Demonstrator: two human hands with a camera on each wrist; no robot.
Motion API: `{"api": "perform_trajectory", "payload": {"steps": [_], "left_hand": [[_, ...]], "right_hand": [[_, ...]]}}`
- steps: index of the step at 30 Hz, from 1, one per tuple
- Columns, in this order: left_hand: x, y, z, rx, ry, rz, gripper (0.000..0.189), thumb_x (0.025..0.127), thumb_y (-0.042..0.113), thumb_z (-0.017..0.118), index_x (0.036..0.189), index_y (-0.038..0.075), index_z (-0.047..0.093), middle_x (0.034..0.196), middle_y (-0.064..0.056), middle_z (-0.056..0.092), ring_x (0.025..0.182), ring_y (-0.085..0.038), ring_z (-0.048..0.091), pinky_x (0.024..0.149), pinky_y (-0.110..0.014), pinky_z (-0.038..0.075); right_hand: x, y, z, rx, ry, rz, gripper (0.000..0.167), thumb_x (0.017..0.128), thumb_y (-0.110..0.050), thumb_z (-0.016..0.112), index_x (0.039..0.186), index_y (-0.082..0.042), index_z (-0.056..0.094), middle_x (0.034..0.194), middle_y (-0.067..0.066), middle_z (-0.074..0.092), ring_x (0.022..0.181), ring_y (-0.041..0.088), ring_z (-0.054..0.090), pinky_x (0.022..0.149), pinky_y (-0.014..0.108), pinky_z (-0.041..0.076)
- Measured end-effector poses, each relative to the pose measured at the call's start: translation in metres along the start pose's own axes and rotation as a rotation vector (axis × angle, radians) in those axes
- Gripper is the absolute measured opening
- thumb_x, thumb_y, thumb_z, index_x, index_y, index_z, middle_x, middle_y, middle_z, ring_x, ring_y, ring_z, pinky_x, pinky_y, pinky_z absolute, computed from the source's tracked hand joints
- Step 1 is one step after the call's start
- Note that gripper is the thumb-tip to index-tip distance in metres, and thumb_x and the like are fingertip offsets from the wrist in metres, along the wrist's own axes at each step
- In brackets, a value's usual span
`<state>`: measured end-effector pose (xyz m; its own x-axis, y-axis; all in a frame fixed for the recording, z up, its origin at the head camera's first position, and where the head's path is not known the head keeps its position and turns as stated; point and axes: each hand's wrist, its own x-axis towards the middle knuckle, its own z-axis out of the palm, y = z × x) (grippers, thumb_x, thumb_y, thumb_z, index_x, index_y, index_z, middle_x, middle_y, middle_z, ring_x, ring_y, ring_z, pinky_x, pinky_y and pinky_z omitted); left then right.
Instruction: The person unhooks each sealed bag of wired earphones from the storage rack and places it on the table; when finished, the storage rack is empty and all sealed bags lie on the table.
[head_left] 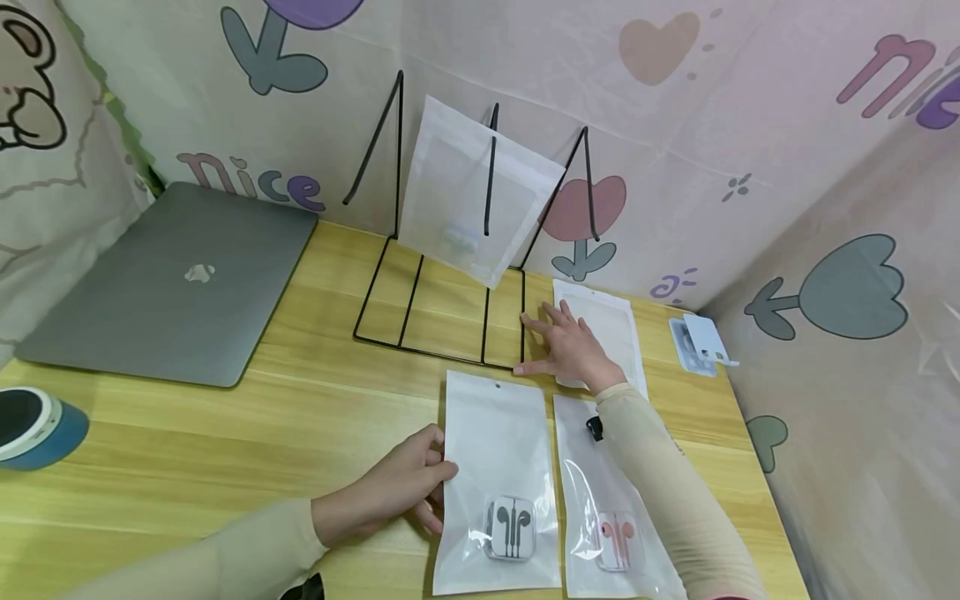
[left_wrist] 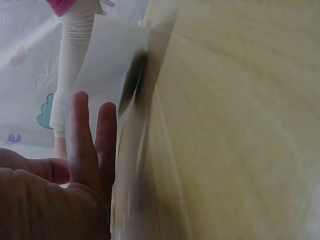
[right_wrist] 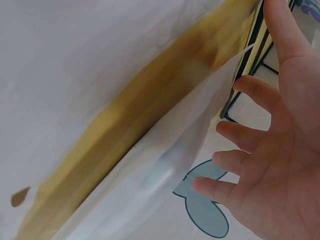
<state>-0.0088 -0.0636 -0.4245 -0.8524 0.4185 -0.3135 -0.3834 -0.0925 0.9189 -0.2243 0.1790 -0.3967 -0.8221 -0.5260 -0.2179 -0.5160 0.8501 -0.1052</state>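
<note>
My left hand [head_left: 393, 483] pinches the left edge of a white packaging pouch [head_left: 495, 433], thumb on top and fingers beneath. Dark earphones [head_left: 513, 528] in a clear case show through its lower part. Over another white pouch [head_left: 618, 329] at the back right, my right hand [head_left: 573, 350] spreads its fingers, the tips by the right side of a black wire display rack [head_left: 399, 150]. In the right wrist view that palm [right_wrist: 285, 165] holds nothing. A pouch [head_left: 457, 183] hangs tilted from the rack's middle hook. Beneath my right forearm lies a pouch [head_left: 581, 467] with pink earphones.
A closed grey laptop [head_left: 165, 292] lies at the back left. Nearer on the left stands a blue round container [head_left: 63, 437] with a white and black top. A small pale blue and white object [head_left: 701, 342] sits by the right wall. Printed cloth walls [head_left: 510, 50] enclose the table.
</note>
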Motion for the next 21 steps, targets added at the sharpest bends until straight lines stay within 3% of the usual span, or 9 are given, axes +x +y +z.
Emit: {"api": "perform_trajectory", "payload": {"steps": [7,9,15,21], "left_hand": [[-0.002,0.0,-0.005,0.006,-0.035,-0.017,0.028,0.095,0.003,0.051,0.117,-0.006,0.036,0.086,-0.017,0.065,0.06,-0.031,0.067,0.051,-0.045,0.057],[-0.005,0.001,-0.006,0.055,-0.047,-0.018,0.032,0.096,0.004,0.052,0.121,-0.008,0.034,0.084,-0.016,0.066,0.056,-0.032,0.067,0.05,-0.044,0.057],[-0.013,0.009,-0.007,0.329,-0.05,0.038,0.063,0.099,0.014,0.056,0.147,-0.009,0.021,0.075,-0.007,0.065,0.045,-0.025,0.064,0.044,-0.037,0.054],[-0.019,0.011,-0.005,0.368,-0.097,0.03,0.073,0.1,0.018,0.057,0.154,-0.003,0.013,0.069,-0.009,0.064,0.042,-0.025,0.063,0.04,-0.038,0.053]], "right_hand": [[0.001,0.001,-0.001,-0.005,-0.002,-0.003,0.098,0.074,-0.069,0.071,0.154,-0.022,0.038,0.161,0.017,0.019,0.146,0.043,0.004,0.111,0.065,0.016],[0.001,0.001,-0.001,-0.005,0.0,-0.002,0.098,0.074,-0.07,0.071,0.153,-0.022,0.039,0.161,0.017,0.02,0.146,0.044,0.004,0.111,0.065,0.016],[0.001,0.002,-0.001,0.009,0.0,0.002,0.097,0.074,-0.07,0.071,0.153,-0.023,0.039,0.16,0.016,0.02,0.147,0.043,0.003,0.111,0.064,0.016],[0.001,0.001,0.001,0.014,-0.011,0.008,0.098,0.074,-0.07,0.07,0.154,-0.023,0.038,0.161,0.016,0.02,0.147,0.042,0.002,0.112,0.064,0.015]]}}
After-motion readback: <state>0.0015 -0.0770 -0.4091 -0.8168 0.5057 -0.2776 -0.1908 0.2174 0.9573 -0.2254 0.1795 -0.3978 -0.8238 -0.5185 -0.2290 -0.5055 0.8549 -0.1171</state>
